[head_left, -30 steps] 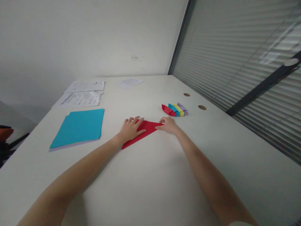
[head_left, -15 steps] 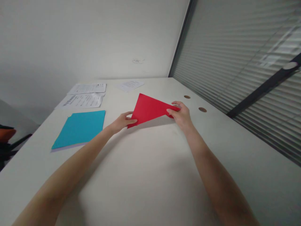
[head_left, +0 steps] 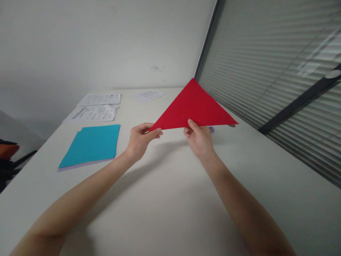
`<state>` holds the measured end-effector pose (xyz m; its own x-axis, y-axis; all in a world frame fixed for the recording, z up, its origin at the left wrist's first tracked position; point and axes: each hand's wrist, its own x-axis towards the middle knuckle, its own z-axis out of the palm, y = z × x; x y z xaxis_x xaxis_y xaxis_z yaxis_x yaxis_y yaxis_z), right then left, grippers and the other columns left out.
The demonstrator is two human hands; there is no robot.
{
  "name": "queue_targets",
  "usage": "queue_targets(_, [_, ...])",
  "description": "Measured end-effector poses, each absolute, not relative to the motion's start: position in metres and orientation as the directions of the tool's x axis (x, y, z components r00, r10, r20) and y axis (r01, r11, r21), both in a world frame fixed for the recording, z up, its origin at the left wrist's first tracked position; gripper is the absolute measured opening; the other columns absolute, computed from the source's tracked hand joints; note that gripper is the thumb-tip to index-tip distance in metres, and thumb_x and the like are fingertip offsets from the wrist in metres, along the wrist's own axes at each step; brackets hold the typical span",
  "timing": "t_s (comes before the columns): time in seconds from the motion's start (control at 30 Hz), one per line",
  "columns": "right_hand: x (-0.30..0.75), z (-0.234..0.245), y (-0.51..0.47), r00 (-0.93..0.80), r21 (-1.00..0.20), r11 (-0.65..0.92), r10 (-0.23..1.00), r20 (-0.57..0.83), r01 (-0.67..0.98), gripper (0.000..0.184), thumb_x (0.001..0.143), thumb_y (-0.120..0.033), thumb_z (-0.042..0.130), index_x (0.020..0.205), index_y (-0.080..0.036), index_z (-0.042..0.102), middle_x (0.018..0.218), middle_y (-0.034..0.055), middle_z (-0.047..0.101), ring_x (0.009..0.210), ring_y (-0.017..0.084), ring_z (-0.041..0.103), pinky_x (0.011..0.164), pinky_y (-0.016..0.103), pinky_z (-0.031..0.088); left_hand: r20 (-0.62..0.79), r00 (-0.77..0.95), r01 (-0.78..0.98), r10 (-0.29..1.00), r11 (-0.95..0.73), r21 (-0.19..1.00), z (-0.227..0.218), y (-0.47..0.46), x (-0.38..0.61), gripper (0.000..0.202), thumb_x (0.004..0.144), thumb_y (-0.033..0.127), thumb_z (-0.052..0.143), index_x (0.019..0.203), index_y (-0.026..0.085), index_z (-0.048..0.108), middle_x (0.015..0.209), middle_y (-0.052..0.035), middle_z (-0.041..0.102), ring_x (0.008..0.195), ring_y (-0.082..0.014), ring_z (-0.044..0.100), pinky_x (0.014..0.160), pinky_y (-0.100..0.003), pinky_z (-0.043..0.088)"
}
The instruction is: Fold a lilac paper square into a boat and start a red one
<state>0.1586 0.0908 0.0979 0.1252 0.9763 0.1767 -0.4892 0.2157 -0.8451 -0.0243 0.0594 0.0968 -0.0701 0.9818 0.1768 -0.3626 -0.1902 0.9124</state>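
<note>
A red sheet of paper, folded into a triangle, is held up above the white table with its peak pointing away from me. My left hand pinches its left corner between thumb and fingers. Near the middle of the long lower edge, my right hand grips the paper, thumb on the front and fingers curled behind. The right corner sticks out free past my right hand. Something small and purple shows just beyond that hand; I cannot make out what it is.
To the left lies a stack of blue paper with a purple edge below it. Printed sheets lie behind the stack, and another printed sheet is near the wall. Window blinds border the table on the right.
The red paper has been raised and turned, and it now faces me as a full triangle. My right hand has shifted from its right end to the middle of its lower edge.
</note>
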Motion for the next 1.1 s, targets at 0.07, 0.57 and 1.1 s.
queue_targets(0.07, [0.157, 0.098, 0.092, 0.121, -0.815, 0.181, 0.983, 0.137, -0.550, 0.035, 0.054, -0.031, 0.087, 0.067, -0.021, 0.056, 0.067, -0.0061, 0.058, 0.054, 0.006, 0.049, 0.047, 0.022, 0.039, 0.203, -0.136, -0.394, 0.970, -0.241, 0.887, 0.099, 0.056, -0.020, 0.025, 0.056, 0.028, 0.088, 0.071, 0.016, 0.072, 0.067, -0.0011, 0.069, 0.061, -0.0108, 0.064, 0.062, -0.024, 0.052])
queue_targets(0.57, [0.154, 0.096, 0.094, 0.136, -0.722, 0.126, 0.990, 0.045, -0.680, 0.036, 0.050, -0.025, 0.088, 0.070, -0.022, 0.059, 0.067, -0.0069, 0.057, 0.057, 0.006, 0.050, 0.050, 0.020, 0.040, 0.215, -0.209, -0.490, 0.954, -0.292, 0.821, 0.097, 0.056, -0.018, 0.025, 0.062, 0.032, 0.086, 0.068, 0.017, 0.068, 0.068, 0.0003, 0.068, 0.058, -0.0092, 0.063, 0.061, -0.024, 0.052])
queue_targets(1.1, [0.151, 0.085, 0.087, 0.282, -0.920, 0.328, 0.923, 0.263, -0.215, 0.031, 0.069, -0.042, 0.077, 0.058, -0.018, 0.060, 0.054, -0.0018, 0.058, 0.051, 0.010, 0.051, 0.052, 0.026, 0.042, 0.103, -0.125, -0.556, 0.987, -0.156, 0.817, 0.075, 0.071, -0.015, 0.029, 0.058, 0.025, 0.088, 0.076, 0.016, 0.067, 0.070, 0.0013, 0.065, 0.057, -0.0057, 0.058, 0.054, -0.017, 0.049])
